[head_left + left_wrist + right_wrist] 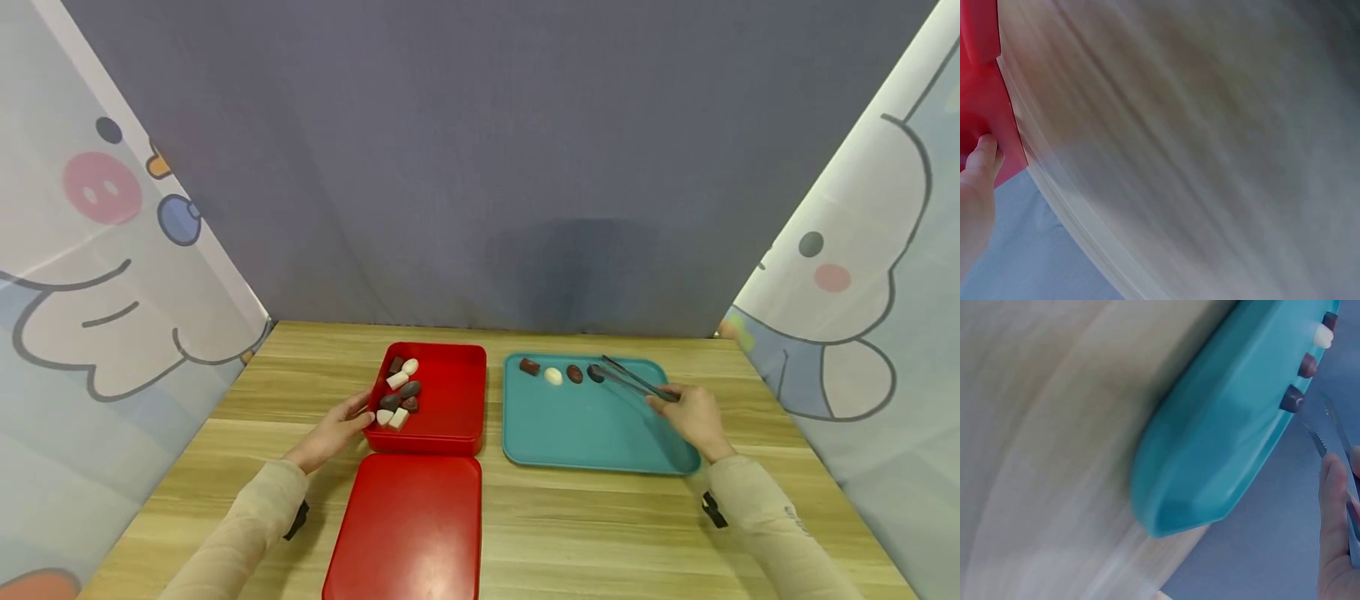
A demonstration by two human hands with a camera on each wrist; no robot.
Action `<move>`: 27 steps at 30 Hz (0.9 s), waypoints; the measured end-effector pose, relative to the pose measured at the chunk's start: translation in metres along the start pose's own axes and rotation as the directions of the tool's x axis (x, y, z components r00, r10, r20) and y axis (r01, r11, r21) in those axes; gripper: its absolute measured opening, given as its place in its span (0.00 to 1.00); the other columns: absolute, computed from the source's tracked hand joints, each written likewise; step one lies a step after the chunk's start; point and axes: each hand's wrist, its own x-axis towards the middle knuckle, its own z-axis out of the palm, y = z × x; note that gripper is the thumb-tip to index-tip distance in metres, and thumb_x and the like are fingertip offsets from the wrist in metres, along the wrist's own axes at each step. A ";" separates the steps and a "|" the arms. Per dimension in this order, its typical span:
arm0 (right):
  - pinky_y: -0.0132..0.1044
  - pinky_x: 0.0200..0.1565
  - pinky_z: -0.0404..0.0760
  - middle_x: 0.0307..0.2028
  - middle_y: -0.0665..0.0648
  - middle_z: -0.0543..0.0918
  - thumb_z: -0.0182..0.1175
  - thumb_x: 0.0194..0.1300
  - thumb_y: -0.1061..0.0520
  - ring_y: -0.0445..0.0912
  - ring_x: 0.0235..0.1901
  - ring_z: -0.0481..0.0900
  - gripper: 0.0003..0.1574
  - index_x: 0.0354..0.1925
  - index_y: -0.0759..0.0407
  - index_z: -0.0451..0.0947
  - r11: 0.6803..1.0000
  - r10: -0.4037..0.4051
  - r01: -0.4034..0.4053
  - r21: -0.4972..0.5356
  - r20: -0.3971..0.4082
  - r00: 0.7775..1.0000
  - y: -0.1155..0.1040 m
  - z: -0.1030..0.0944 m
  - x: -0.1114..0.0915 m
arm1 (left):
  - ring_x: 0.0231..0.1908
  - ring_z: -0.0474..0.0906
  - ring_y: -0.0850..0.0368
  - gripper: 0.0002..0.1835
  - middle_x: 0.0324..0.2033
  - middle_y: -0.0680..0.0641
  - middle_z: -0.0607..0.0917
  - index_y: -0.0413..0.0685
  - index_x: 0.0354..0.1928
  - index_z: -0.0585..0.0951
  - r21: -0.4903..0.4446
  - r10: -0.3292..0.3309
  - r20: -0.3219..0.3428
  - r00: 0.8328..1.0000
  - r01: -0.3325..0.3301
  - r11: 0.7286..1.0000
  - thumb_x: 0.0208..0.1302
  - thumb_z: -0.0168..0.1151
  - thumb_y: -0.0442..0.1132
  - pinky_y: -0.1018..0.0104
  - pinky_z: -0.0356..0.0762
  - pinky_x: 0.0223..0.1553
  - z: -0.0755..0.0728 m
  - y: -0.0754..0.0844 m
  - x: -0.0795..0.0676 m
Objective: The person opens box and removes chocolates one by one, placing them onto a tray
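Observation:
My left hand (335, 435) touches the left wall of the red box (450, 392), with a fingertip against the red plastic in the left wrist view. Inside the box's left half lie several chocolates (390, 402), dark, brown and white. My right hand (693, 419) pinches dark tweezers (637, 383) over the teal tray (585, 425). Their serrated tips stand apart, near a dark oval chocolate (596, 373) at the tray's far side. In a row left of it lie a brown chocolate (574, 374), a white one (553, 377) and a brown block (529, 367).
A red lid (412, 525) lies flat in front of the box on the wooden table (577, 533). Behind the table hangs a grey curtain (480, 167), with cartoon-printed cloth (97, 250) at the sides.

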 end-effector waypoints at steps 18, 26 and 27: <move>0.33 0.24 0.69 0.37 0.65 0.84 0.61 0.60 0.50 0.44 0.24 0.76 0.26 0.50 0.69 0.77 0.994 -0.067 0.063 0.084 0.043 0.997 -0.043 0.008 0.004 | 0.68 0.48 0.38 0.32 0.69 0.35 0.50 0.41 0.71 0.48 0.041 -0.017 -0.025 1.000 0.018 0.999 0.70 0.46 0.41 0.43 0.55 0.64 -0.001 0.001 0.000; 0.34 0.25 0.72 0.40 0.65 0.83 0.61 0.60 0.50 0.46 0.27 0.79 0.26 0.51 0.66 0.77 0.987 -0.113 0.104 0.121 0.066 0.991 -0.068 0.016 0.005 | 0.66 0.54 0.39 0.31 0.69 0.37 0.54 0.44 0.71 0.49 0.055 -0.021 -0.024 0.999 0.022 0.998 0.70 0.46 0.40 0.46 0.60 0.62 -0.001 -0.001 0.001; 0.34 0.24 0.72 0.40 0.65 0.84 0.61 0.60 0.50 0.45 0.26 0.79 0.26 0.51 0.65 0.77 0.986 -0.116 0.106 0.125 0.069 0.991 -0.072 0.018 0.005 | 0.66 0.54 0.39 0.31 0.69 0.37 0.54 0.44 0.71 0.49 0.037 -0.016 -0.015 1.000 0.017 0.999 0.71 0.45 0.40 0.46 0.60 0.62 0.000 -0.001 0.001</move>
